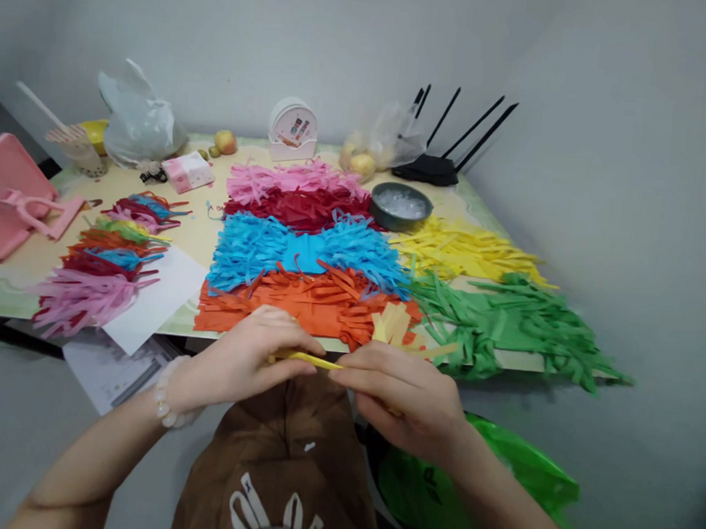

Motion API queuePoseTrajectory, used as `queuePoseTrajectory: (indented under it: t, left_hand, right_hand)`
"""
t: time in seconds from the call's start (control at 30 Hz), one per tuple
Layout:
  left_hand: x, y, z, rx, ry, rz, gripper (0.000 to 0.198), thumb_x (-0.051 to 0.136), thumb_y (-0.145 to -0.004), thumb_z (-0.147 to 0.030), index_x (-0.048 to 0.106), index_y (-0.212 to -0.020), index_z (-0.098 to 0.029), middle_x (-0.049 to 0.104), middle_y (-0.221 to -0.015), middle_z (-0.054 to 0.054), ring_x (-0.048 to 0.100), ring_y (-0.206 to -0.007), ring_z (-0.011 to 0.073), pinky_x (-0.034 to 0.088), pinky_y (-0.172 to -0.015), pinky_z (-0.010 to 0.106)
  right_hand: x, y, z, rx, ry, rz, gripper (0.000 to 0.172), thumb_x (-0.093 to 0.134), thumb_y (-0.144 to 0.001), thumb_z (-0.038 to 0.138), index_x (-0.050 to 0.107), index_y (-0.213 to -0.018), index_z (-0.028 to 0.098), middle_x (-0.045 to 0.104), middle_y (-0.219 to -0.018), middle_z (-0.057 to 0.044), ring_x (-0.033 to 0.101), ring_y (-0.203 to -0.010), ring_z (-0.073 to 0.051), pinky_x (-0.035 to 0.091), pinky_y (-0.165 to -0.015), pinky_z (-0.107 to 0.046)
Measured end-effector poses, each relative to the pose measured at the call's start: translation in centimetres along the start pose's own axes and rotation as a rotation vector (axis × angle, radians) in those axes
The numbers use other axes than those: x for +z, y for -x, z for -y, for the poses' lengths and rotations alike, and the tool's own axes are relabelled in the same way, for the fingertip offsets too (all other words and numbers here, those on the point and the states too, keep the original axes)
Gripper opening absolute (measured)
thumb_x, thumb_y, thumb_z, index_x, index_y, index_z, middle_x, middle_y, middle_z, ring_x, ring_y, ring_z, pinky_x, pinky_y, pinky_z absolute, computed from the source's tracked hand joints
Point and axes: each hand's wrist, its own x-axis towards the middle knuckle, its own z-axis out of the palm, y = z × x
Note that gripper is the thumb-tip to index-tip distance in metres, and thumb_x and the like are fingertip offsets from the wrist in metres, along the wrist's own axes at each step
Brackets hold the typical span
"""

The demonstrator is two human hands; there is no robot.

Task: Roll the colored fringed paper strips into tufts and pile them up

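Note:
Between my two hands, just off the table's front edge, stretches a narrow yellow fringed paper strip (315, 361). My left hand (259, 347), with a pale bead bracelet at the wrist, pinches one end. The other end is in the fingers of my right hand (402, 385), and loose yellow fringe (392, 324) sticks up behind that hand. Right in front lies a stack of orange fringed paper (320, 302). Behind it are blue fringed paper (306, 249), dark red fringed paper (302, 207) and pink fringed paper (292, 181).
Yellow (468, 248) and green fringed paper (519, 316) lie at right, the green overhanging the edge. A dark green bowl (400, 207) and black router (426, 170) stand behind. Finished-looking multicoloured tassels (94, 283), white paper (157, 295) and a pink tablet stand (12, 200) are left.

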Motion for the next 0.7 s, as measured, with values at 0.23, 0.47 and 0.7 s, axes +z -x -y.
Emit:
queuePoseTrajectory:
  t: [0.23,0.47,0.7]
  left_hand:
    - [-0.4,-0.4,-0.2,-0.045,0.041,0.029,0.023,0.056,-0.097,-0.029,0.071,-0.087,-0.016,0.070,-0.078,0.004,0.062,-0.077,0.0150,0.043,-0.074,0.025]
    - [0.3,0.4,1.5,0.226,-0.395,-0.235,0.021,0.051,-0.097,-0.021,0.071,-0.102,-0.024,0.076,-0.086,0.004,0.065,-0.089,0.0193,0.031,-0.108,0.047]
    - [2.0,1.4,3.1,0.417,-0.576,-0.470,0.031,0.058,-0.092,-0.012,0.065,-0.119,-0.026,0.078,-0.109,0.004,0.070,-0.106,0.0208,0.026,-0.115,0.047]
  right_hand:
    - [0.1,-0.4,0.4,0.113,-0.141,-0.020,0.037,0.049,-0.084,0.002,0.074,-0.098,0.025,0.077,-0.083,-0.002,0.073,-0.075,-0.015,0.060,-0.070,-0.026]
    - [-0.7,-1.3,-1.6,0.605,-0.688,0.218,0.031,0.059,-0.093,0.038,0.070,-0.116,0.021,0.077,-0.105,-0.009,0.074,-0.096,-0.022,0.060,-0.081,-0.032]
    - [3.0,-2.0,-1.3,0.886,-1.121,0.206,0.030,0.075,-0.081,0.045,0.067,-0.079,0.016,0.071,-0.061,-0.002,0.062,-0.052,-0.010,0.048,-0.052,-0.020]
